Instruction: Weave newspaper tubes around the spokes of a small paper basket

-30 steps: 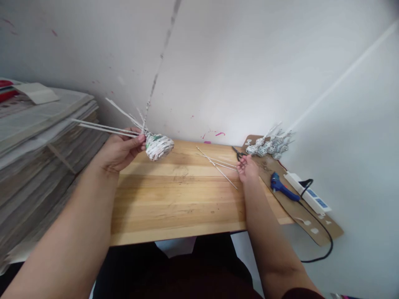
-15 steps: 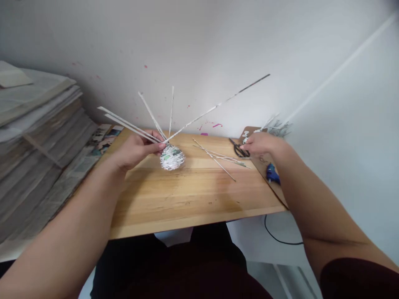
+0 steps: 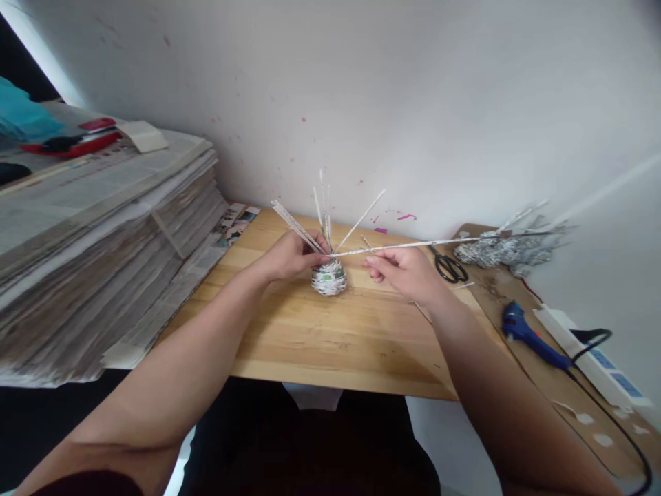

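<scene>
A small rounded ball woven from rolled newspaper strips sits low over the wooden table, white with a green patch. My left hand pinches its narrow top, where several paper sticks fan upward. One long paper stick runs out from that top to the right, nearly level. My right hand is closed on this stick a short way from the ball, thumb against fingers. The hand and forearm partly hide loose paper sticks lying on the table.
Black-handled scissors lie right of my right hand. Farther right are a crumpled silvery-white bundle, a blue glue gun and a white power strip. A tall newspaper stack flanks the wooden table on the left.
My right hand has come from beside the scissors back toward the ball and closed on the long stick, which now lies lower. The left hand keeps its pinch. The view has shifted.
</scene>
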A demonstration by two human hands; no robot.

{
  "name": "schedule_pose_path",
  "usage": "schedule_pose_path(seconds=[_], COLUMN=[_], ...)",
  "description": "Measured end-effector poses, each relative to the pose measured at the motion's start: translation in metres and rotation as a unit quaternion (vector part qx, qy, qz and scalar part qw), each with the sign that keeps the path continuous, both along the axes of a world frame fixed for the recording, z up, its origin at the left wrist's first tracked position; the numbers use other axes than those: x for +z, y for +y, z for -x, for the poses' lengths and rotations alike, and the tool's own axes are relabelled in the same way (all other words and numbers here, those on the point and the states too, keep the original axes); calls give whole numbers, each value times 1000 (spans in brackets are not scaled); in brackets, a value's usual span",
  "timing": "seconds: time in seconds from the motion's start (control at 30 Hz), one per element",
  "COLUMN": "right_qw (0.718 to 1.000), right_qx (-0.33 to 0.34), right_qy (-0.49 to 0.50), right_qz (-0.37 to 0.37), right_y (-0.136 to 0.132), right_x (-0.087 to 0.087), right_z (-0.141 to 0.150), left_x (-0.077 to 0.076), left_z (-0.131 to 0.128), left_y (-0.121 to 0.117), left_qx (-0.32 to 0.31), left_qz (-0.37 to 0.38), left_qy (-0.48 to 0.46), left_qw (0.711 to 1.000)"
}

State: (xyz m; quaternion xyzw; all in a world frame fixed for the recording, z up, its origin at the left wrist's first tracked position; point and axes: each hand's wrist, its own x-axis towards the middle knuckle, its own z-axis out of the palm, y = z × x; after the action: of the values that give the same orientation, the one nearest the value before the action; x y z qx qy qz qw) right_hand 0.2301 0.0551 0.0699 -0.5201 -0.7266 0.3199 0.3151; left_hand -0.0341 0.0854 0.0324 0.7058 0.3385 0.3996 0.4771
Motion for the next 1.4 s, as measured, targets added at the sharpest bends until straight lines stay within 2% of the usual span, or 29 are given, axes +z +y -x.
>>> schedule_pose_path(seconds=[0.13,0.3,0.47,0.63,0.77,0.97,1.23,1.4], right_qw=[996,989,987,983,985,980,986,973], right_qx=[23,32,-18,23,50,-3,29,30], right_qy=[79,136,141,160,136,150,140,227], right_qz=[-22,-43,-75,-87,-95,-133,-81,-18], right_y=[3,6,-1,-6,-10,-12,-11,-9], right_x=[-14,-23,-25,-27,-26,-31,-36,-35], right_z=[25,36,41,38,36,39,45,42], left_x=[2,4,5,2,-3,-6,-4,-4], left_z=[-1,-3,-8,-13,-16,-16,-16,-17], left_y=[-1,-4,-11,-17,-19,-20,-19,-20], left_qx=[-8,3,4,16,24,15,17,14], left_qz=[-17,-26,-16,-12,-34,-62,-105,-74], left_qy=[8,18,17,14,10,11,35,21], left_qw=[1000,1000,1000,1000,999,998,994,997])
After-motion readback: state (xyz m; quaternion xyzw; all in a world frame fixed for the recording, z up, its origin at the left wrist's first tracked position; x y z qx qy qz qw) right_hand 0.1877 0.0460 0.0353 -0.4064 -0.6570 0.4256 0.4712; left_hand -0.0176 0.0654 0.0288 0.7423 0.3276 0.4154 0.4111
